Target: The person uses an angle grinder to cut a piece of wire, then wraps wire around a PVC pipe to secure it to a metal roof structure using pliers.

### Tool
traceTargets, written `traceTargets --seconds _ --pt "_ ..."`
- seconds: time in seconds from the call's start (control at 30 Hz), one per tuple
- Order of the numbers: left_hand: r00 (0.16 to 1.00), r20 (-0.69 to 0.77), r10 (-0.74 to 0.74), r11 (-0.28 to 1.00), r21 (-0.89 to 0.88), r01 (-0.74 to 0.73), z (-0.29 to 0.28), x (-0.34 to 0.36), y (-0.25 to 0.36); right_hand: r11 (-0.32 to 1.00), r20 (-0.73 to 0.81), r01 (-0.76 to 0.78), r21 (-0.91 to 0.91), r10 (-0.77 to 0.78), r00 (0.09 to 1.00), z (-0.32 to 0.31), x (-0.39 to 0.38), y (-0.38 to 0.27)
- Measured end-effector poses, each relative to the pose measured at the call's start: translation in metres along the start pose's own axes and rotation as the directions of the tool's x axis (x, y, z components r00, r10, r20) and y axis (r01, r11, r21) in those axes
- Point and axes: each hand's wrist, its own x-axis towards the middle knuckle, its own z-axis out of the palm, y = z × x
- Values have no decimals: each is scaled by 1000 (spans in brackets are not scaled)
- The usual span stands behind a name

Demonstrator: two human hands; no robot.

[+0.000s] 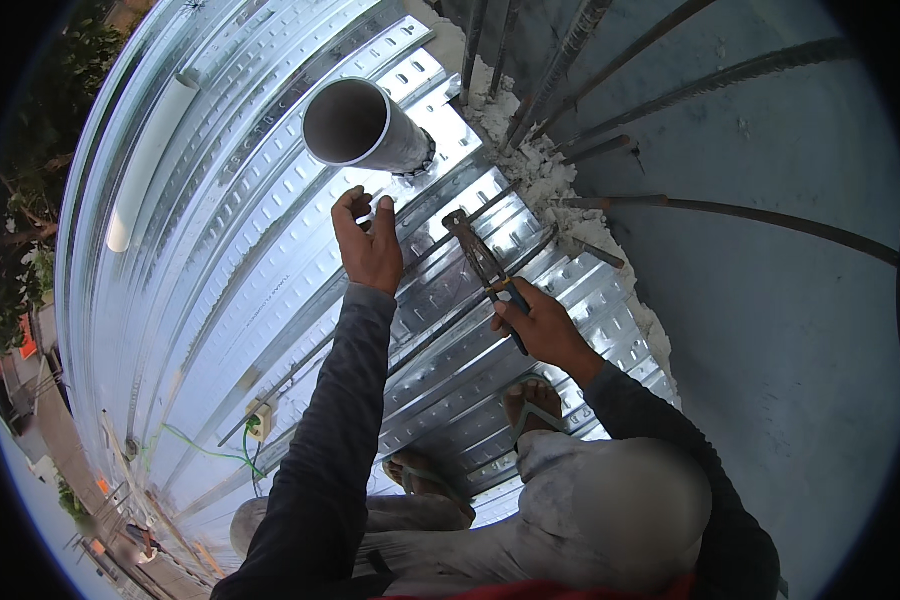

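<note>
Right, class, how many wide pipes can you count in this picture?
2. A grey pipe stands on end beyond the left hand; a white pipe lies on the metal decking at left. Others may be hidden.

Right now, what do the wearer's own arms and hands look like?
Both hands, left and right, are bare, no gloves. Both arms wear long, dark sleeves: the left sleeve is charcoal grey near the wrist, blacker higher up, with creases; the right sleeve is similarly dark.

Dark-handled metal pincers (496, 287) aslant in the right hand (548, 328)
</note>
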Motion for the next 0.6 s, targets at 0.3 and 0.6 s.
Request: traceTargets --seconds 0.3,0.6 --pt "929 354 -104 989 134 60 -70 -89 65 834 -72 119 -539 -186 980 0 -33 -19" --pt "863 483 -151 845 516 -141 -190 -32 20 502 226 416 -758 -397 890 26 -82 -7"
